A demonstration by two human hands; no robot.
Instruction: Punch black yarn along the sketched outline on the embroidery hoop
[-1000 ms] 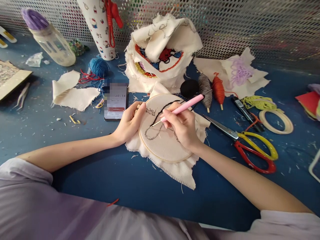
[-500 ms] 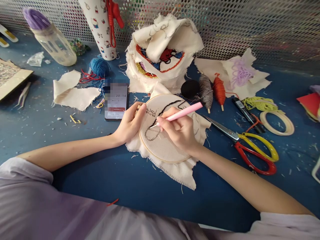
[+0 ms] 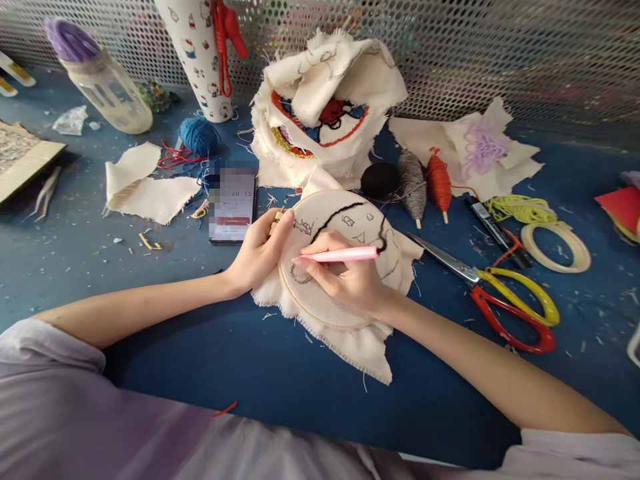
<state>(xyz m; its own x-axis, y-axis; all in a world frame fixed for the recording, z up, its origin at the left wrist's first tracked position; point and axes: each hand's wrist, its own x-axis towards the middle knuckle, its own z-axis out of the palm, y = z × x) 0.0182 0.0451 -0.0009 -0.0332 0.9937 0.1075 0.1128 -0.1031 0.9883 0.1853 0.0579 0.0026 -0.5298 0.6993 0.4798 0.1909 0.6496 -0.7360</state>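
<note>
While both forearms rest on the blue table (image 3: 280,373), entries as follows.

Hoop: embroidery hoop (image 3: 320,319) lies flat at table centre, cream cloth (image 3: 363,347) stretched in it, frayed edges spilling out toward 5 o'clock. A black stitched line (image 3: 333,217) curves across the upper part; faint pencil outlines around it.

Left hand: left hand (image 3: 257,250) sits at the hoop's 9 o'clock edge, fingers curled closed around the rim, thumb lying on the cloth.

Right hand: right hand (image 3: 347,280) rests on the cloth inside the hoop, fingers pinched closed on a pink punch needle (image 3: 345,254), pen-style. Tool lies nearly level, tip pointing to 9 o'clock and meeting the cloth; its rear end is at the black stitching.

Phone: phone (image 3: 231,203) lies just beside the left hand, at 11 o'clock from the hoop, screen lit.

Scissors: red-and-yellow scissors (image 3: 510,300) lie at 3 o'clock from the hoop, blades pointing at it.

Spools: grey spool (image 3: 413,183) and orange spool (image 3: 439,183) at 1 o'clock, side by side, near a black disc (image 3: 380,180).

Pile: heap of embroidered cloth (image 3: 325,107) at 12 o'clock, against the perforated wall (image 3: 500,47).

Far items: blue yarn ball (image 3: 199,135) and bottle with purple yarn (image 3: 95,77) at 10 o'clock, well apart from the hands.
</note>
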